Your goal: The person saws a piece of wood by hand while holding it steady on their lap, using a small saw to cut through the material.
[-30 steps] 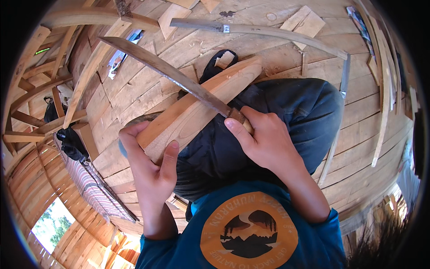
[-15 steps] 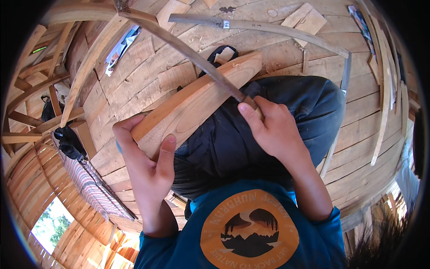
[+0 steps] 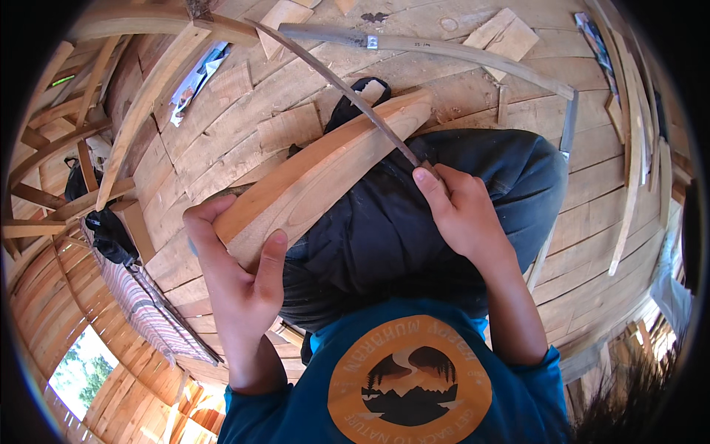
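Observation:
A thick, pale wooden block [image 3: 318, 181] lies slantwise over my lap, its narrow end pointing far right. My left hand [image 3: 244, 281] grips the near left end, thumb on the side face and fingers round the far edge. In my right hand [image 3: 467, 211] is the handle of a machete [image 3: 370, 114]; the fingers are wrapped round it and hide most of it. The long dark blade reaches up and to the left, crossing over the block near its far right part. Whether the blade touches the wood I cannot tell.
A long grey strip [image 3: 325, 34] lies on the plank floor ahead, with offcut boards [image 3: 503, 44] beyond it. A wooden frame beam [image 3: 140, 126] rises at the left, near a black bag [image 3: 111, 237] and striped mat [image 3: 140, 307]. Long battens [image 3: 632, 185] lie at the right.
The machete has turned so its blade shows thinner, and its tip has shifted to the right. My right hand has moved slightly right and nearer. The left hand keeps hold of the block.

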Demonstrator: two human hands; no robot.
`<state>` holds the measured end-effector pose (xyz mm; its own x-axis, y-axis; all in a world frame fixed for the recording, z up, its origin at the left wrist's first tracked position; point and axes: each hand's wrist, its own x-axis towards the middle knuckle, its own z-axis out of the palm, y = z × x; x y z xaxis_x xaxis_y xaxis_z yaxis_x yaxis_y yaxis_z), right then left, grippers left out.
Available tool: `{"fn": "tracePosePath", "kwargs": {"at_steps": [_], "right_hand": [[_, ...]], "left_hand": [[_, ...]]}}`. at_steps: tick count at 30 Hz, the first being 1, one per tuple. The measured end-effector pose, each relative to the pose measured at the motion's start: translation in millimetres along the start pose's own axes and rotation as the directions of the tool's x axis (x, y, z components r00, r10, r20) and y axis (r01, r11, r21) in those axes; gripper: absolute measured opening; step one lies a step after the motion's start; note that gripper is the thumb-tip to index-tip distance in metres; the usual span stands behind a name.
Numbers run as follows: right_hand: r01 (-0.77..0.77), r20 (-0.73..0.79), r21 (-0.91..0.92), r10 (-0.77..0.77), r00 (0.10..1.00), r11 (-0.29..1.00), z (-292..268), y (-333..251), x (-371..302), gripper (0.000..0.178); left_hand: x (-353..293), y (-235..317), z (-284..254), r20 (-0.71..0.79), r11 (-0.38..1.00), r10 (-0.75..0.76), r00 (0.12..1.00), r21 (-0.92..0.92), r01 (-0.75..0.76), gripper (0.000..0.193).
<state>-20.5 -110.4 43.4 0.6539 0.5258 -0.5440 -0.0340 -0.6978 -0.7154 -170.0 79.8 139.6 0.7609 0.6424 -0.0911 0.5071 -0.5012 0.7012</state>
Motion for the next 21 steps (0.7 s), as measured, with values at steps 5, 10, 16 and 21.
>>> {"fn": "tracePosePath", "kwargs": {"at_steps": [5,10,16,21], "right_hand": [[0.047,-0.029,-0.013,-0.047,0.998,0.999,8.7,-14.9,-7.1,0.055],[0.057,-0.015,-0.108,-0.059,0.998,0.992,6.6,-7.4,2.9,0.057],[0.020,0.033,-0.121,-0.017,0.999,0.993,9.3,-24.9,3.7,0.056],[0.022,-0.001,-0.087,-0.022,1.000,0.996,3.7,-11.3,1.6,0.056]], "left_hand": [[-0.8,-1.7,2.2,-0.031,0.999,0.015,0.999,0.049,-0.013,0.048],[-0.9,-7.1,-0.3,-0.033,0.997,-0.064,0.997,-0.038,0.063,0.048],[-0.9,-16.1,0.4,-0.049,0.997,-0.066,0.997,-0.044,0.064,0.047],[-3.1,-9.9,-0.8,-0.033,1.000,0.019,0.999,0.024,-0.018,0.047]]}}
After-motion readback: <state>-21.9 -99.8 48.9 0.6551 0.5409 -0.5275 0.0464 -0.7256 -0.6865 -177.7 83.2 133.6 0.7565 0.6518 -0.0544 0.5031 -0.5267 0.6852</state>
